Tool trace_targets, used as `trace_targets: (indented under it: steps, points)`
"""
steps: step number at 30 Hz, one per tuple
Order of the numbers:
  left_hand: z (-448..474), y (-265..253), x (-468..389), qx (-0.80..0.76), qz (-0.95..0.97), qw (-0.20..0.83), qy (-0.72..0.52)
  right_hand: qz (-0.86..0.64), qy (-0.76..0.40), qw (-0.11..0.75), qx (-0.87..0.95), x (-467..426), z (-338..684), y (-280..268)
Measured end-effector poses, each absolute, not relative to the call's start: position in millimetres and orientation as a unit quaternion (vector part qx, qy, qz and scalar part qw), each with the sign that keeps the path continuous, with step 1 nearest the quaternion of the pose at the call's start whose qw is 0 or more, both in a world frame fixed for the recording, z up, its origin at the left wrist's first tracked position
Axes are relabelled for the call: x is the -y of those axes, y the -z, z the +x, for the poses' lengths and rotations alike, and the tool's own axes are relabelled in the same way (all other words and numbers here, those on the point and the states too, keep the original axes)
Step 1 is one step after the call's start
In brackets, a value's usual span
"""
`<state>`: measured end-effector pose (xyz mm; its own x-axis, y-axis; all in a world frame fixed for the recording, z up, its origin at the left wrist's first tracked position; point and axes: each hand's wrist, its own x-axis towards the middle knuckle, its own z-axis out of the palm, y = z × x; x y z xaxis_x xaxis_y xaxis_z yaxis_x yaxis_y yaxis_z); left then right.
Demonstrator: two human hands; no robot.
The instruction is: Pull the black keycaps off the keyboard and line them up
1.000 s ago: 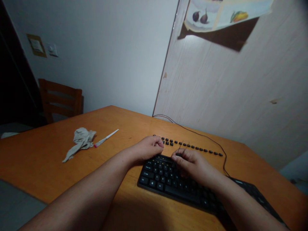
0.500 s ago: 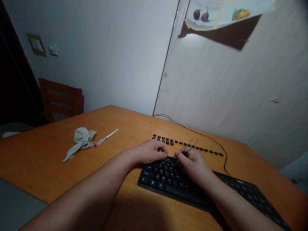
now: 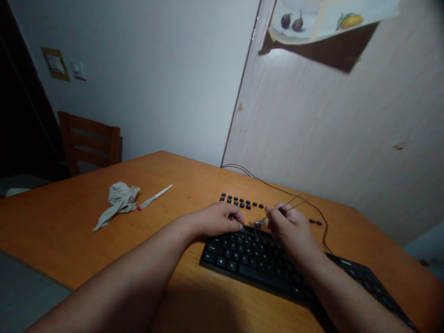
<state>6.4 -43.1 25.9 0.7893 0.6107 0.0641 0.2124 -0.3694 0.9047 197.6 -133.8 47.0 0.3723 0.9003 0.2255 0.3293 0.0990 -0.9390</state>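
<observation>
Wooden table [image 3: 187, 175] | black keyboard [image 3: 263, 277] | Windows-logo key [image 3: 221, 262] | pale marking [image 3: 345, 262] unreadable

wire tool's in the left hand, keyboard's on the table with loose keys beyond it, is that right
Not quite: the wire tool is in the right hand, as the head view shows. The keyboard is on the table, with loose keys beyond it.

Grips a wire tool [image 3: 282, 211] in the right hand [image 3: 293, 231], rests the left hand [image 3: 222, 218] at a black keyboard [image 3: 263, 274], near loose keycaps [image 3: 242, 206] on the wooden surface [image 3: 190, 289].
</observation>
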Motion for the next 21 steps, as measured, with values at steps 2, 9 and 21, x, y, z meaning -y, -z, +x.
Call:
trace_targets:
  steps: [2,9,21]
  points:
    - [8,-28,47,-0.254,0.791,0.515,-0.212,-0.604,-0.279,0.56,0.494,136,194,-48]
    - [15,-34,56,-0.205,0.753,0.574,-0.245,-0.572,-0.261,0.571,0.527,140,178,-47]
    - [14,-38,54,-0.234,0.716,0.6,-0.27,-0.536,-0.136,0.536,0.637,150,171,-43]
